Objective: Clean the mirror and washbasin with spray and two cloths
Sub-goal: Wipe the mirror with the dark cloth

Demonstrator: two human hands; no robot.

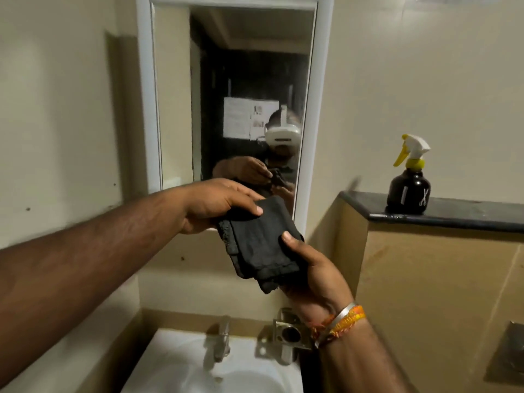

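Between both hands (215,205) — folded cloth (262,242)

The washbasin (175,361) is cut off below, and the tap (219,346) is blurred.

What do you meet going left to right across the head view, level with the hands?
Left hand → folded black cloth that both hands hold → right hand → spray bottle on the dark ledge.

black cloth (261,239), white washbasin (170,361), black spray bottle (409,191) with yellow-and-white trigger head.
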